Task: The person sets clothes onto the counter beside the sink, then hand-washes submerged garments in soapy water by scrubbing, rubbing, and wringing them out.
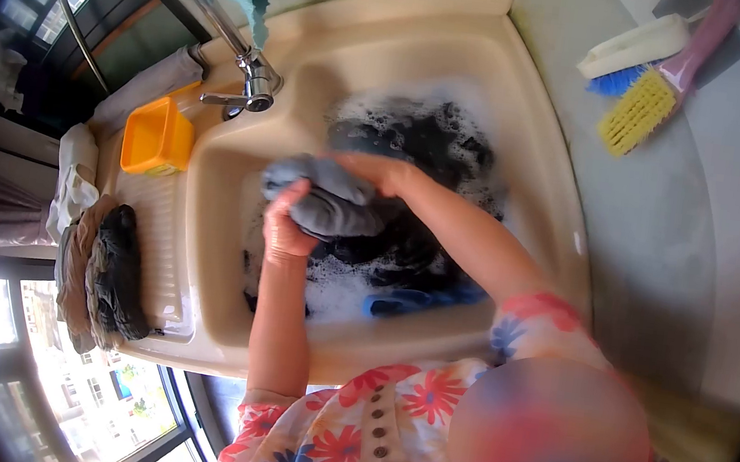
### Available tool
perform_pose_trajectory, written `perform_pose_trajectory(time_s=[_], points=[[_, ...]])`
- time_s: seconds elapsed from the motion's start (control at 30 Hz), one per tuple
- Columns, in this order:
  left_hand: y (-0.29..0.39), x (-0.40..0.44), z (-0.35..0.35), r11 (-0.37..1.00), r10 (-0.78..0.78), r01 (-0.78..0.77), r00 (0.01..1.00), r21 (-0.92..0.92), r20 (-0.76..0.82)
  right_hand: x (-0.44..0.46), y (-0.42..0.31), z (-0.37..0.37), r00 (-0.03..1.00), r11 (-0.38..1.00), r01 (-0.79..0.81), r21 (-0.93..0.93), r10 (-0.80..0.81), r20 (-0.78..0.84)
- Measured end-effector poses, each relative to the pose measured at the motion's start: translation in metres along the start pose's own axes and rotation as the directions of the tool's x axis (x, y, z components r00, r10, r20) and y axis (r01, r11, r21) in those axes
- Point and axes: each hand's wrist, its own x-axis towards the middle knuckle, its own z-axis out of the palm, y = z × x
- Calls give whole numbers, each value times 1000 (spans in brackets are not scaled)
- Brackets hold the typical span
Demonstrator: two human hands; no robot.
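Note:
A folded grey cloth is bunched up between both hands above the sink; what kind of garment it is I cannot tell. My left hand grips its near left side, thumb on top. My right hand is closed on the far right side, its fingertips partly hidden by the fabric. Below lies dark fabric in sudsy water, with a blue cloth nearer to me. All of this is inside the beige sink.
A chrome faucet stands at the back left. On the left ledge are a yellow-orange plastic container, rolled dark clothes and a ribbed drainboard. A yellow-bristled brush and a white brush with blue bristles are at right.

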Motion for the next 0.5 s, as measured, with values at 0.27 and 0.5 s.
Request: perform_pose_trajectory(time_s=[0.27,0.5], points=[[36,-5,-24,966,210,-230,964,-113,-165,-50,25,-42,940,624,-338,-705,183,-289],[-7,21,-43,990,-81,58,981,-127,-179,-28,19,-65,838,969,157,-190,-232,-493]])
